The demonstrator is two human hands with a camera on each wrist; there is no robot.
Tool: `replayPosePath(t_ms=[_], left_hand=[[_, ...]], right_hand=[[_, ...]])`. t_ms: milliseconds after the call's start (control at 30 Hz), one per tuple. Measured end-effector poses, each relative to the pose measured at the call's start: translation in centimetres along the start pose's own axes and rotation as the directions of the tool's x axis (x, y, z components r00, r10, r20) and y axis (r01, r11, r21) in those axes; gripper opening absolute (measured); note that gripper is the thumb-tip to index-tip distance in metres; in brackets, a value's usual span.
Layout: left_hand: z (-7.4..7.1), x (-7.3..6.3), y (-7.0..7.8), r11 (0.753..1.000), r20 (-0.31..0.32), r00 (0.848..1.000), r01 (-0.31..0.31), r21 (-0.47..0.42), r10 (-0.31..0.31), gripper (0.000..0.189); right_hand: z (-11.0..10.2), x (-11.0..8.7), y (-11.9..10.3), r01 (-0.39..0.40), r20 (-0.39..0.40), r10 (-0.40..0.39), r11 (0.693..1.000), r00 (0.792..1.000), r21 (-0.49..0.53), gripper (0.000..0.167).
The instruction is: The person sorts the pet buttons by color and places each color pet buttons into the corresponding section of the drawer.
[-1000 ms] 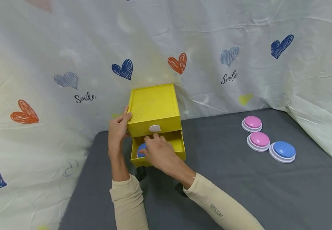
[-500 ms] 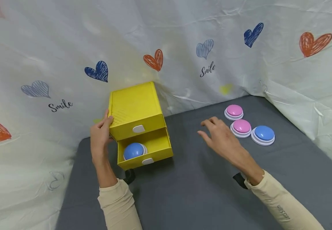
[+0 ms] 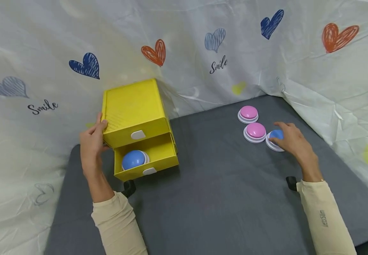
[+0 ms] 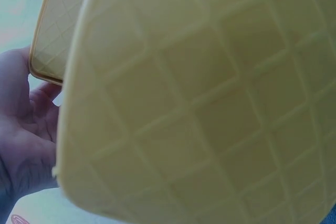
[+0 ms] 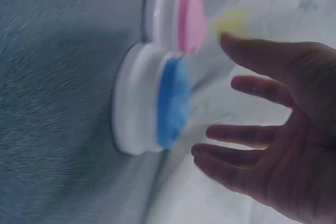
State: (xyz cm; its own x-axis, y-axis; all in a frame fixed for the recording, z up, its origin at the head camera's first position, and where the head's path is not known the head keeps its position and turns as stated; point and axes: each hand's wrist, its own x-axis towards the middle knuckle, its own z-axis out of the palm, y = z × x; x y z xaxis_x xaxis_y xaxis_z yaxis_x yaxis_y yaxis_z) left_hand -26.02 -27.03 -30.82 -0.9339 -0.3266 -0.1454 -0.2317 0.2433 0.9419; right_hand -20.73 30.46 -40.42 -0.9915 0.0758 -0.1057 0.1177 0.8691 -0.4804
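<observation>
At the left in the head view stands a yellow two-drawer storage box, its lower drawer pulled out. Inside that drawer lies a blue push button with a white base. My left hand grips the box's left side, thumb at the top edge; in the left wrist view that hand shows partly behind the drawer's ribbed side. My right hand is over another blue push button on the table. The right wrist view shows the hand with fingers spread, apart from the blue dome.
Two pink push buttons stand just left of the blue one. They rest on a dark grey cloth-covered table. Behind the box hangs a white curtain with printed hearts.
My right hand has left the drawer and moved right across the table to the blue button there. The blue button in the drawer has come into full view. The left hand stays on the box.
</observation>
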Motion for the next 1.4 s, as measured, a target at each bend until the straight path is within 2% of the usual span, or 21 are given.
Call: replayPosePath(t_ms=[167,367,533,667,767,867,967,1067,1267,1400], left_hand=[[-0.2,0.0,0.1,0.998,0.021,0.999,-0.03,-0.058,0.032,0.058],[-0.4,-0.1,-0.1,0.998,0.018,1.0,-0.025,-0.05,0.026,0.059],[-0.7,-0.3,-0.4,0.999,0.017,0.999,-0.026,-0.037,0.027,0.059],[-0.6,-0.3,-0.5,0.999,0.009,1.0,-0.027,0.02,0.027,0.058],[-0.5,-0.2,-0.3,0.998,0.006,1.0,-0.031,0.053,0.03,0.058],[-0.5,-0.2,-0.2,0.999,0.009,0.999,-0.037,0.036,0.036,0.058],[-0.7,-0.4,-0.2,0.999,0.008,0.999,-0.044,0.025,0.044,0.058],[-0.9,-0.5,-0.3,0.999,0.005,0.999,-0.045,0.011,0.045,0.058],[-0.8,-0.4,-0.2,0.998,0.02,0.998,-0.061,-0.015,0.061,0.057],[-0.6,-0.4,-0.1,0.998,0.028,0.997,-0.067,0.012,0.067,0.057]], right_hand=[[0.4,1.0,1.4,-0.077,0.092,0.078,0.997,0.993,-0.017,0.081],[1.2,1.2,1.5,-0.077,0.13,0.079,0.997,0.988,-0.018,0.083],[1.6,1.2,1.3,-0.044,0.104,0.047,0.999,0.993,-0.03,0.074],[1.9,0.9,1.3,-0.03,0.069,0.032,0.999,0.997,-0.025,0.07],[1.8,0.4,1.2,-0.033,0.0,0.033,0.999,0.999,-0.006,0.068],[1.4,-0.3,0.6,-0.029,-0.094,0.031,0.999,0.995,0.018,0.066],[1.0,-0.9,-0.6,-0.007,-0.165,0.013,0.999,0.986,0.038,0.065],[0.3,-1.5,-2.3,0.032,-0.201,-0.018,0.997,0.979,0.063,0.067],[-1.2,-2.5,-7.2,0.128,-0.179,-0.105,0.984,0.978,0.122,0.071],[-1.5,-3.1,-11.2,0.218,-0.154,-0.194,0.963,0.969,0.161,0.067]])
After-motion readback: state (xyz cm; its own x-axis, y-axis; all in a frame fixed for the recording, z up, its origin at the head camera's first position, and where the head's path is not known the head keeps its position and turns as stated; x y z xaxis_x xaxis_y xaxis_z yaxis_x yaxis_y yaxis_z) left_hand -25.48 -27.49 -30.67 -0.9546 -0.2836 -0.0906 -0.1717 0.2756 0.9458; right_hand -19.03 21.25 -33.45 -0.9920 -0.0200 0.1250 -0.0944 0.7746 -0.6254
